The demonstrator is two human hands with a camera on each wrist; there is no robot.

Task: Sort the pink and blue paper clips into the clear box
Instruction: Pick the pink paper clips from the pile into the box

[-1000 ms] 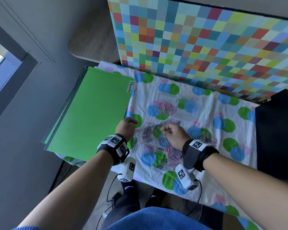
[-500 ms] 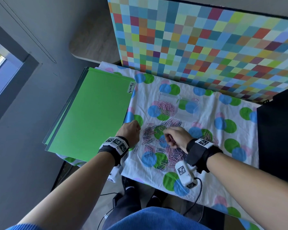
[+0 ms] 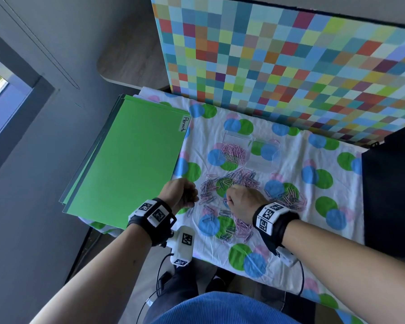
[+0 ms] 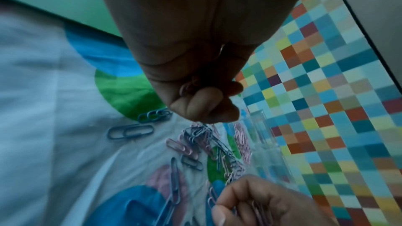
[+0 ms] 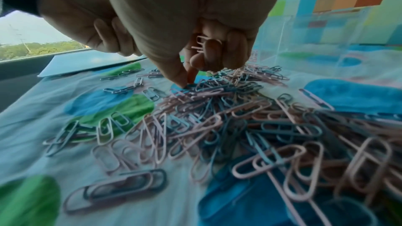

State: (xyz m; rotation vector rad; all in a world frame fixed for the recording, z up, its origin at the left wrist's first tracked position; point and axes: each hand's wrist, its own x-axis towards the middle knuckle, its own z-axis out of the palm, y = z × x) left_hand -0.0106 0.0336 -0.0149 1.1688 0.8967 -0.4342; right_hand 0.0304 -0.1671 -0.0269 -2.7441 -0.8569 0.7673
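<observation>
Paper clips (image 3: 232,185), pink and blue mixed, are strewn over the near middle of the cloth, with a second heap (image 3: 290,197) to the right. The clear box (image 3: 264,157) stands just beyond them, on the far side; its left compartment already carries pink clips (image 3: 234,152), while the right one seems to hold none (blue cloth dots show through it).

The right hand (image 3: 242,202) is down in the pile, thumb and forefinger brought together on a clip at the cloth, with several pink clips (image 5: 203,44) tucked under the curled remaining fingers. The box lies straight ahead of this hand and slightly right, so the right is judged the nearer one for a drop. The left hand (image 3: 181,192) is held at the pile's left edge, closed round a few pink clips (image 4: 188,85).

A spotted white cloth (image 3: 290,230) covers the table. Green folders (image 3: 129,160) lie to the left, a checkered board (image 3: 290,66) stands behind the box, and something black (image 3: 391,195) sits at the right.
</observation>
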